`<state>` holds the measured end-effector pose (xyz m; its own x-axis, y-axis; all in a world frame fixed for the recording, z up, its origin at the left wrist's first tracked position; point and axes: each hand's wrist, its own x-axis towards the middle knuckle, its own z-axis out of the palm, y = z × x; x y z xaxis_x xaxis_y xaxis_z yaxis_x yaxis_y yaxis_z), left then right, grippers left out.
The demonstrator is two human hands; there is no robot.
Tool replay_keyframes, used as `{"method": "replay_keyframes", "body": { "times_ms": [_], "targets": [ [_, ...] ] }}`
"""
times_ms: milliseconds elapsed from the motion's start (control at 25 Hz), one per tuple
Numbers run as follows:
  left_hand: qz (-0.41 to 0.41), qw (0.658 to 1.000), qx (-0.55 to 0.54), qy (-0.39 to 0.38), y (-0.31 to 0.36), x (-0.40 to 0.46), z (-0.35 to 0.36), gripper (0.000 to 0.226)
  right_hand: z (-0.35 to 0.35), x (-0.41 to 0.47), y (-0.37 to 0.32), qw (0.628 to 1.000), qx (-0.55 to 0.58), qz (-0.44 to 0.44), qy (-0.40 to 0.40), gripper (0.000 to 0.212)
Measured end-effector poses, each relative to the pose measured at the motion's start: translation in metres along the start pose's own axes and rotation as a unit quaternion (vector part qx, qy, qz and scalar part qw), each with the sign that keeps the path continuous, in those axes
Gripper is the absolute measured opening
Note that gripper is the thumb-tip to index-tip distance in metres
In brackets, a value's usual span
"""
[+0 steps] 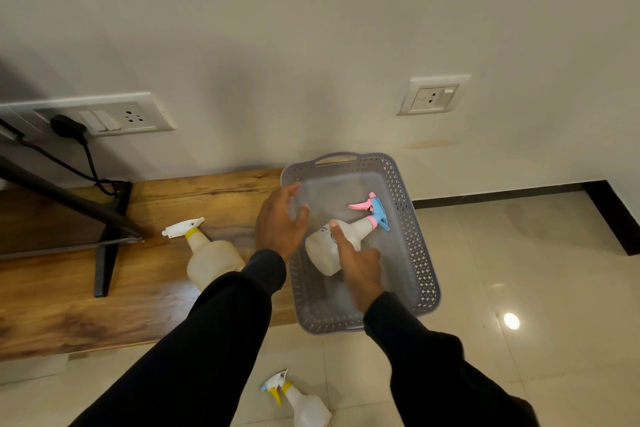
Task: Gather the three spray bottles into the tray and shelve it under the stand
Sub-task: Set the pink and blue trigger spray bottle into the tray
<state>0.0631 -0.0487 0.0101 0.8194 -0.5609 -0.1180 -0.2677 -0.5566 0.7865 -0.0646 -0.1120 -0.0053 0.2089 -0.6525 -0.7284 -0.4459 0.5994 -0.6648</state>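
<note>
A grey perforated tray sits partly on the wooden stand top, partly over the tiled floor. Inside it lies a white spray bottle with a pink and blue head. My right hand rests on this bottle, fingers wrapped round its body. My left hand hovers open at the tray's left rim, fingers spread. A second bottle with a yellow collar and white head lies on the wood, left of my left arm. A third bottle with a yellow and blue head lies on the floor near the bottom edge.
The low wooden stand runs along the wall. A black TV leg and screen edge stand on its left part. A plugged-in cable hangs from the wall socket. A second socket is to the right. Glossy tiles lie right.
</note>
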Motion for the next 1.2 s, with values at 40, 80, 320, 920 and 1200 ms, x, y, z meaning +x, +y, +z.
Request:
{"method": "replay_keyframes", "body": {
  "times_ms": [40,80,320,920,1200],
  "targets": [
    [-0.006,0.999,-0.018,-0.031,0.003,0.002,0.004,0.044,0.009,0.005,0.002,0.999,0.033,0.036,-0.007,0.126],
    [-0.014,0.998,-0.033,-0.056,0.005,0.003,0.010,0.042,0.017,0.011,0.003,0.997,0.057,0.058,-0.017,0.129],
    [-0.124,0.978,-0.142,-0.088,0.013,0.013,0.028,0.064,0.015,0.011,0.005,0.994,0.087,0.027,-0.066,0.080],
    [-0.189,0.920,-0.256,-0.227,0.038,0.030,0.028,0.057,-0.043,0.009,0.029,0.969,-0.116,-0.159,-0.151,0.094],
    [-0.212,0.910,-0.313,-0.169,0.043,0.024,0.027,0.052,-0.035,-0.019,0.032,0.946,-0.190,-0.258,0.053,0.110]
  ]
}}
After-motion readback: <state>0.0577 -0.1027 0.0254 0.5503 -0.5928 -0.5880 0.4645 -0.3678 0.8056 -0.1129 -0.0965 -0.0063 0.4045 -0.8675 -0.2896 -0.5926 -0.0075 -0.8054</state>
